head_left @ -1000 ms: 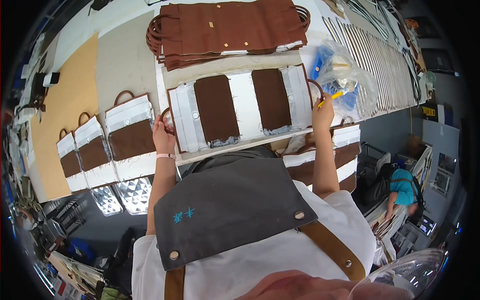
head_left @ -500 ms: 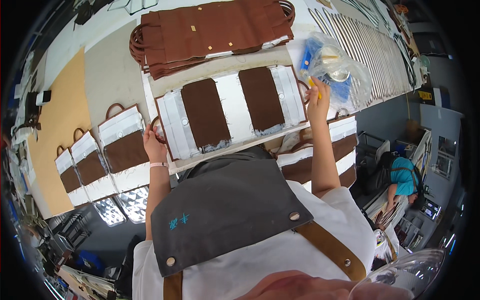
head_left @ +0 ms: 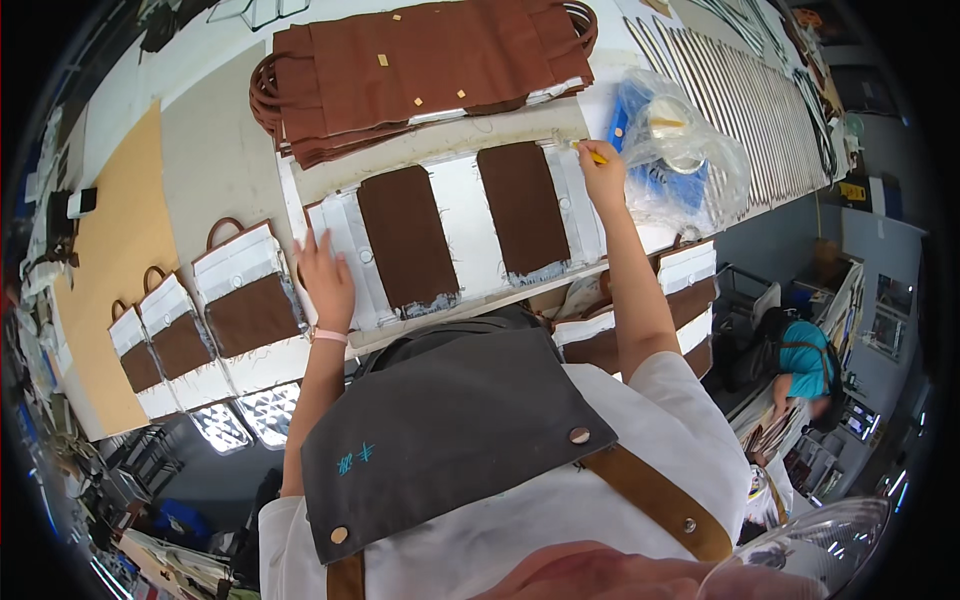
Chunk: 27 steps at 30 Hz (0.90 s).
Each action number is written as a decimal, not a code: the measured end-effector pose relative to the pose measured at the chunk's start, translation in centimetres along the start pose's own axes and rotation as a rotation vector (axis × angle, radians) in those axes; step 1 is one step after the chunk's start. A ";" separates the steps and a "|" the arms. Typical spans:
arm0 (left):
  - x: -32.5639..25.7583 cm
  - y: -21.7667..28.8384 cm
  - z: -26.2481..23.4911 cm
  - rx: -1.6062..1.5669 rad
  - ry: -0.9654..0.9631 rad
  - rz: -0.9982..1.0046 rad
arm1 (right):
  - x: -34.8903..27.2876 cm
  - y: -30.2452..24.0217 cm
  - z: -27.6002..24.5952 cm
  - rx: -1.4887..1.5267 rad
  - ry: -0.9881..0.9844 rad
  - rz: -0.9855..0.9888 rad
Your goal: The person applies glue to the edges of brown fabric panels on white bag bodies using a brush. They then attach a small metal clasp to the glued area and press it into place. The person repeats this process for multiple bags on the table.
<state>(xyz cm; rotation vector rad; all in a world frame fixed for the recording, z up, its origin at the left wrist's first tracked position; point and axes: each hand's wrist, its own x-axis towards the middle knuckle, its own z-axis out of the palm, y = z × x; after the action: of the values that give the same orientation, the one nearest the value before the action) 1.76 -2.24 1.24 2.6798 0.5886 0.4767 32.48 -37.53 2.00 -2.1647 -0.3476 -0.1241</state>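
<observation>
Along the near edge of the desk (head_left: 215, 150), a bag panel (head_left: 465, 210) lies flat, white with two dark brown patches. Of the two hands, the left (head_left: 325, 278) is spread loosely over the panel's left end, gripping nothing; the right (head_left: 603, 182) is closed around a yellow-handled brush (head_left: 598, 157) near its far right corner. Beyond sits a stack of brown bag pieces (head_left: 440, 60); a clear plastic bag (head_left: 728, 170) lies right of the panel, metal strips (head_left: 745, 110) farther right.
</observation>
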 end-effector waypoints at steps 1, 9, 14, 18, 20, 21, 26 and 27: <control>0.0 -0.1 0.5 -0.001 -0.093 0.053 | 0.3 -0.3 0.0 -0.018 0.001 -0.032; -0.1 0.1 1.5 0.209 -0.188 0.120 | -0.5 -3.3 -0.7 -0.081 -0.056 -0.237; 0.0 0.0 1.4 0.217 -0.221 0.100 | 0.3 -3.7 -1.2 -0.128 0.007 -0.240; -0.3 0.0 1.6 0.236 -0.218 0.094 | -1.7 -8.7 0.5 -0.074 -0.030 -0.393; -0.1 0.3 2.0 0.240 -0.209 0.099 | -3.9 -10.3 1.9 -0.007 -0.120 -0.340; -0.1 0.2 2.0 0.245 -0.207 0.102 | -4.8 -10.9 2.5 0.033 -0.120 -0.289; 0.0 0.1 1.6 0.251 -0.215 0.110 | -4.8 -10.1 1.7 0.059 0.076 -0.194; 0.0 0.0 1.7 0.251 -0.203 0.118 | -4.5 -8.1 1.0 0.052 0.104 -0.073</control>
<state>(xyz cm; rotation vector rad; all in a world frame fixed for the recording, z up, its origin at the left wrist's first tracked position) 2.40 -2.68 -0.22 2.9665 0.4594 0.1653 25.73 -33.20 6.77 -2.0859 -0.3656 -0.2650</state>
